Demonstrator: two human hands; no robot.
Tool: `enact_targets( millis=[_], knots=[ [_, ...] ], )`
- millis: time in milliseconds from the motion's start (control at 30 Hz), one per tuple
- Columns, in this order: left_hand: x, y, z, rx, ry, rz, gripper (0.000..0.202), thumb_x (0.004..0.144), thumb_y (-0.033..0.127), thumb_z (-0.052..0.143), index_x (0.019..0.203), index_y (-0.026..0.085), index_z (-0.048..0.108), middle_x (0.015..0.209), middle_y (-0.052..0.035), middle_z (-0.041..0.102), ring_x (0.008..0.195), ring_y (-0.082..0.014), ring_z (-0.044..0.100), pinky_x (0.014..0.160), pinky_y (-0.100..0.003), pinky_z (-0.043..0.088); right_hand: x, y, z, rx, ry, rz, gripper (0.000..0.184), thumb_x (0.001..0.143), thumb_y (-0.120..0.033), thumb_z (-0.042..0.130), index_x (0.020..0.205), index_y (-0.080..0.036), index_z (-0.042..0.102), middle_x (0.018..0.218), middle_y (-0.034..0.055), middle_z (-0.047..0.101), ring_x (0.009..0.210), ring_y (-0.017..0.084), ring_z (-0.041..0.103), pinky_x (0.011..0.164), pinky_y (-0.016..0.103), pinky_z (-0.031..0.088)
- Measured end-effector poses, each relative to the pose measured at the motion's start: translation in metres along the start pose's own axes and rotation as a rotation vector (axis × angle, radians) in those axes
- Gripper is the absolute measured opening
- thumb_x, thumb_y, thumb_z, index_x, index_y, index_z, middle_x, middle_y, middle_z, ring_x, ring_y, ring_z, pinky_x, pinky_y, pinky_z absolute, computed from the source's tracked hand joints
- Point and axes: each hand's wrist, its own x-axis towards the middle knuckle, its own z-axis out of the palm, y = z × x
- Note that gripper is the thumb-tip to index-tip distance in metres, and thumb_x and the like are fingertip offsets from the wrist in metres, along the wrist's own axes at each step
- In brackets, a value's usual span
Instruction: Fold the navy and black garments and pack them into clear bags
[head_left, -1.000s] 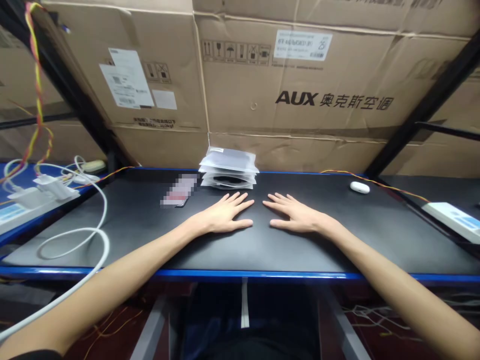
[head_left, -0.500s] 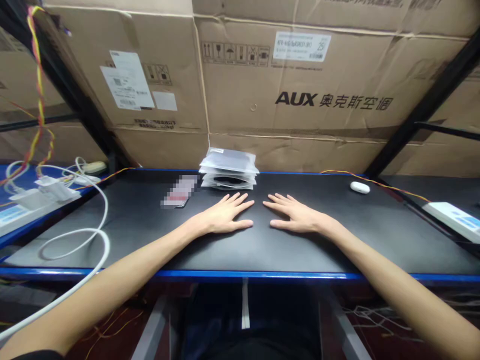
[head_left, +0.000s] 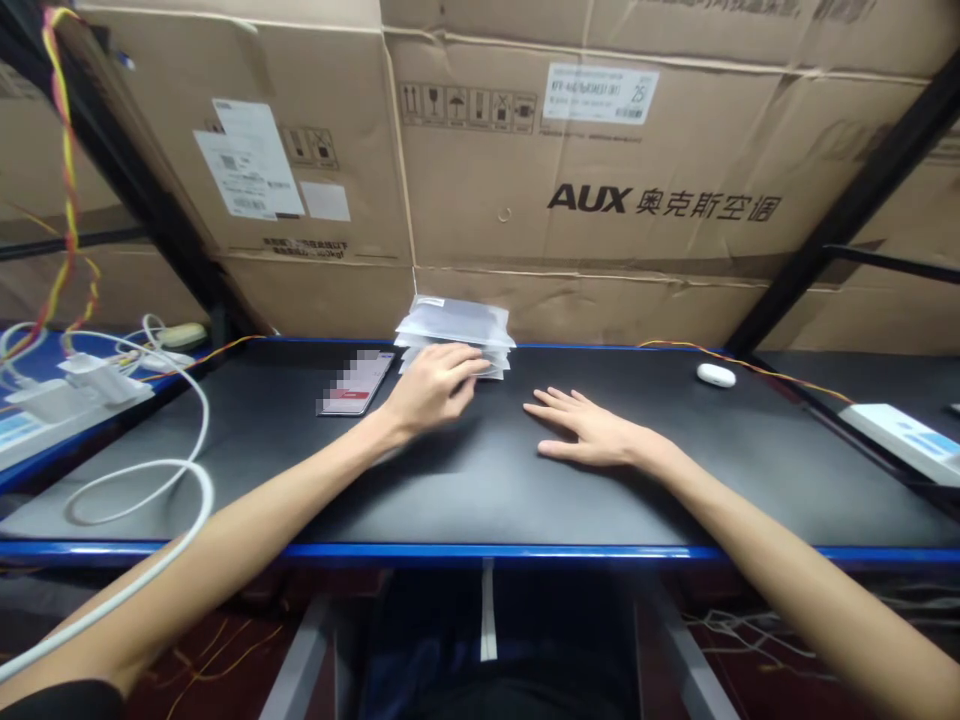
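I see the left hand [head_left: 431, 388], fingers loosely bent, before the white stack [head_left: 456, 320] near the back edge of the worktop [head_left: 480, 500]; the right hand [head_left: 596, 432] lies flat, fingers spread

Fairly bright, light seems overhead, mostly even on box [head_left: 487, 238] filling upper frame. Pale sheen on mat [head_left: 540, 505], lower centre; thin glare along blue table edge [head_left: 480, 551]. Soft shadow under left hand [head_left: 431, 388]. Bottom dim, murky. Wide-angle stretch at sides, corners soft. Small label [head_left: 600, 93] print smeared. Phone [head_left: 366, 392] partly pixelated, left of centre.
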Motion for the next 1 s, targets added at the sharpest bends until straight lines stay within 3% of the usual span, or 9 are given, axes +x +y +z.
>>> enact_targets(
  millis=[100,300,467,633,800,1000],
  knots=[
    [0.009,-0.023,-0.011,0.113,0.044,-0.014,0.037,0.092,0.014,0.049,0.122,0.020,0.070,0.133,-0.0085,0.068,0.128,-0.0274,0.060,0.109,-0.047,0.046,-0.001,-0.001,-0.001,0.005,0.000,0.000,0.086,0.091,-0.078,0.045,0.160,-0.030,0.032,0.170,0.0075,0.016,0.157,0.032,0.008,0.127,0.055,0.005],
    [0.027,-0.058,-0.010,0.181,-0.112,-0.069,0.050,0.086,0.014,0.051,0.134,0.018,0.064,0.147,-0.0118,0.058,0.137,-0.0300,0.052,0.114,-0.048,0.043,-0.001,0.000,-0.001,0.009,0.001,-0.003,0.085,0.091,-0.078,0.046,0.160,-0.031,0.032,0.170,0.0065,0.017,0.157,0.031,0.008,0.127,0.056,0.005],
    [0.042,-0.067,0.002,0.246,-0.131,-0.148,0.051,0.086,0.015,0.051,0.134,0.018,0.065,0.145,-0.0098,0.060,0.133,-0.0289,0.056,0.115,-0.046,0.042,-0.001,0.000,-0.002,0.019,0.000,-0.002,0.085,0.090,-0.078,0.047,0.160,-0.030,0.032,0.170,0.0067,0.017,0.157,0.032,0.009,0.127,0.055,0.005],
    [0.048,-0.069,0.001,0.282,-0.111,-0.126,0.044,0.089,0.018,0.051,0.129,0.023,0.068,0.132,-0.0059,0.070,0.123,-0.0281,0.063,0.106,-0.043,0.047,-0.003,0.001,-0.003,0.044,0.002,0.002,0.085,0.090,-0.077,0.049,0.159,-0.031,0.033,0.170,0.0045,0.018,0.157,0.033,0.010,0.128,0.054,0.007],
    [0.038,-0.044,-0.010,0.284,0.021,-0.031,0.041,0.093,0.017,0.049,0.130,0.022,0.068,0.129,-0.0090,0.071,0.117,-0.0285,0.067,0.108,-0.049,0.045,-0.010,0.014,-0.009,0.034,-0.001,0.069,0.089,0.087,-0.079,0.050,0.159,-0.029,0.034,0.169,0.0062,0.019,0.157,0.033,0.010,0.128,0.053,0.009],
    [0.005,0.028,-0.012,0.358,0.122,0.274,0.035,0.097,0.016,0.053,0.130,0.019,0.066,0.124,-0.0084,0.073,0.112,-0.0272,0.068,0.098,-0.042,0.051,-0.016,0.034,-0.016,-0.014,0.031,0.185,0.088,0.089,-0.077,0.047,0.158,-0.023,0.039,0.167,0.0121,0.027,0.155,0.037,0.016,0.126,0.058,0.017]
  ],
)
